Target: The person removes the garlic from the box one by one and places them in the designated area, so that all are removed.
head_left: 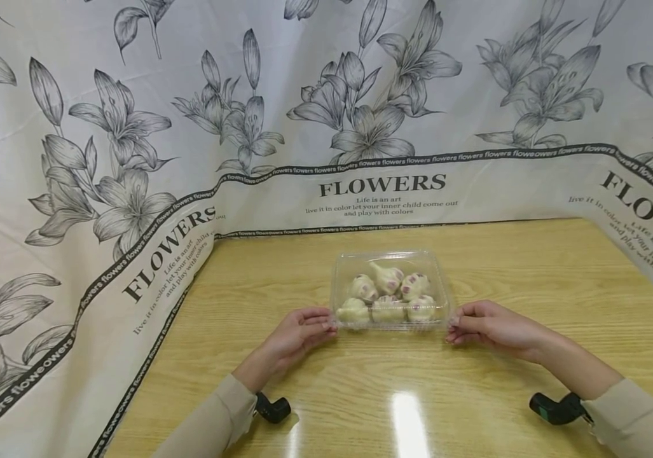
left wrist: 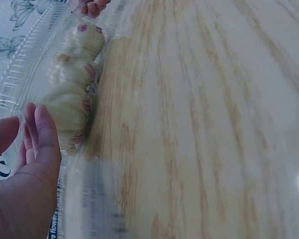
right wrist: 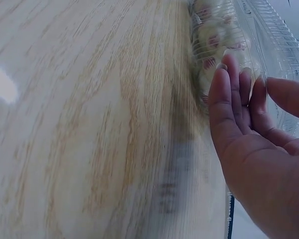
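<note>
A clear plastic clamshell box [head_left: 391, 256] sits on the wooden table, its clear lid lying over the contents. Inside are several pale, garlic-like bulbs [head_left: 388, 277] with purple patches, in two rows. My left hand [head_left: 305, 331] is at the front left corner. In the left wrist view its fingers [left wrist: 42, 134] are fairly straight beside the box wall, thumb standing apart. At the front right corner, my right hand [head_left: 483, 327] pinches the box's rim between thumb and index finger. The right wrist view shows its other fingers [right wrist: 222, 99] stretched along the front side.
The wooden table [head_left: 337, 394] has a bright light reflection near its front. A white cloth [head_left: 269, 203] with grey flower prints and lettering hangs behind and along both sides. Black wrist devices [head_left: 555, 408] sit by both beige sleeves [head_left: 629, 407].
</note>
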Tool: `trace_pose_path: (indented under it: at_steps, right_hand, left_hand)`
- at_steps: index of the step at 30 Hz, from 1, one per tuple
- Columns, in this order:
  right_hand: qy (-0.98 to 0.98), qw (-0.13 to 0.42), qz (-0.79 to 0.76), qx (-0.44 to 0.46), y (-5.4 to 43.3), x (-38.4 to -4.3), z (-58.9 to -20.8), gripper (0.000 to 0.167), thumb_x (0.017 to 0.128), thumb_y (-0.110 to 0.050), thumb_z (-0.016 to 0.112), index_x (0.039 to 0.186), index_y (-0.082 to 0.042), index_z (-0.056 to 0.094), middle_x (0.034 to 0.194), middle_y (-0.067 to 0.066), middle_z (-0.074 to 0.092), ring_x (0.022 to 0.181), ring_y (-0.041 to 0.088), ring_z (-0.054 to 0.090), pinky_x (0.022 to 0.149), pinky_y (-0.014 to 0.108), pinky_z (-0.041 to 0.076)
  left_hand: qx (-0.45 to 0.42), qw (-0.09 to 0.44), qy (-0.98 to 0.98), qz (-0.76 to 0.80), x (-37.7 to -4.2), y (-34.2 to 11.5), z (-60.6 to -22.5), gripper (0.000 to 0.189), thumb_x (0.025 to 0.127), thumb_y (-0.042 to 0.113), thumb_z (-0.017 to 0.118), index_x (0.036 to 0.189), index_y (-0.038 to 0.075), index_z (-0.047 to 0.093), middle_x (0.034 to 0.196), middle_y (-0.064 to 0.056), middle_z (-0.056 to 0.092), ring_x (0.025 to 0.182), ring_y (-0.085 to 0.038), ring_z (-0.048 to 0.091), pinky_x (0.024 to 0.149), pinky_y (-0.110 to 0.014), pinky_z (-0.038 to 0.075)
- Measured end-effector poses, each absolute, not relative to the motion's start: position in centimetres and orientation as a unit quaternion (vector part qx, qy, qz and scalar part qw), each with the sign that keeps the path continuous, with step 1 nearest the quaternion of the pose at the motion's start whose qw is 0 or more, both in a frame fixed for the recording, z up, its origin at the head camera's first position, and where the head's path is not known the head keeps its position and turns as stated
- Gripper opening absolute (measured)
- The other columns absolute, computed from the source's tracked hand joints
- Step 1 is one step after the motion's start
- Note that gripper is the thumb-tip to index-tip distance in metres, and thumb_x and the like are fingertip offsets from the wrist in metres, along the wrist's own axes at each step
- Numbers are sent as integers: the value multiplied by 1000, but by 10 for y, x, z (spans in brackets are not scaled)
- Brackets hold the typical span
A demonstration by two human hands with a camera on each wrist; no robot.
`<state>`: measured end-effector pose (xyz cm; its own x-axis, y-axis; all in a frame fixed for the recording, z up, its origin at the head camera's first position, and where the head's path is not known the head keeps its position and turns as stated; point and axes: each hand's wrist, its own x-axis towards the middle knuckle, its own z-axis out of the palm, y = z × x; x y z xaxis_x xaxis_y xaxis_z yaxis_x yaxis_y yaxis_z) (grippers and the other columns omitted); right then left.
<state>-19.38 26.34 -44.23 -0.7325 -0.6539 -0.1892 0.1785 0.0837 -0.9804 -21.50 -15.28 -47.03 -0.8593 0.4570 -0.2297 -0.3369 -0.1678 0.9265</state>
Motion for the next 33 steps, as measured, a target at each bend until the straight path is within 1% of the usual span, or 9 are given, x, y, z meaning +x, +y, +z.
trace_pose_path:
  at_steps: [10, 14, 20, 23, 27, 30, 33]
  right_hand:
    - [641, 336, -665, -185, 263, -193, -445, 27, 109, -10, 47, 114, 15, 57, 108, 20, 64, 100, 23, 69, 91, 34, 59]
    - [636, 337, -670, -181, 263, -193, -446, 26, 109, -10, 48, 113, 14, 58, 108, 20, 65, 100, 24, 69, 91, 35, 59]
    - [616, 352, -686, -161, 263, -193, -449, 25, 109, -9, 48, 114, 13, 58, 109, 19, 66, 100, 22, 70, 92, 34, 59]
    - [604, 359, -694, -158, 263, -193, -450, 24, 109, -9, 48, 116, 12, 58, 110, 18, 65, 99, 21, 70, 92, 33, 59]
    - [599, 362, -697, -159, 263, -193, -449, 24, 109, -9, 48, 116, 11, 58, 110, 18, 65, 99, 20, 70, 92, 33, 59]
    - [612, 356, -686, -168, 264, -193, -448, 24, 109, -9, 48, 115, 12, 58, 110, 18, 65, 99, 21, 70, 92, 34, 59]
    - [632, 349, -668, -183, 264, -193, -445, 26, 110, -10, 47, 115, 13, 58, 109, 19, 64, 99, 22, 70, 92, 36, 59]
  left_hand:
    - [61, 272, 603, 748, -215, -152, -466, 35, 100, -11, 54, 133, -16, 47, 107, -12, 66, 99, -21, 69, 103, -39, 54]
    - [62, 273, 605, 746, -215, -152, -467, 34, 99, -13, 53, 132, -17, 47, 106, -12, 65, 97, -20, 68, 99, -36, 56]
    - [76, 276, 613, 736, -214, -151, -468, 32, 98, -15, 52, 130, -17, 47, 104, -10, 65, 96, -18, 68, 94, -32, 58]
    - [78, 278, 619, 731, -214, -151, -468, 33, 99, -14, 52, 131, -17, 47, 106, -11, 65, 98, -19, 68, 95, -33, 57]
    - [73, 282, 631, 719, -213, -153, -465, 36, 100, -11, 54, 134, -17, 47, 112, -15, 64, 102, -21, 67, 99, -36, 56]
    - [73, 286, 642, 707, -212, -155, -461, 35, 99, -8, 57, 133, -15, 49, 116, -19, 63, 104, -23, 67, 102, -39, 54]
    - [76, 290, 648, 700, -210, -157, -457, 31, 99, -6, 59, 129, -13, 53, 116, -21, 64, 104, -24, 68, 103, -41, 54]
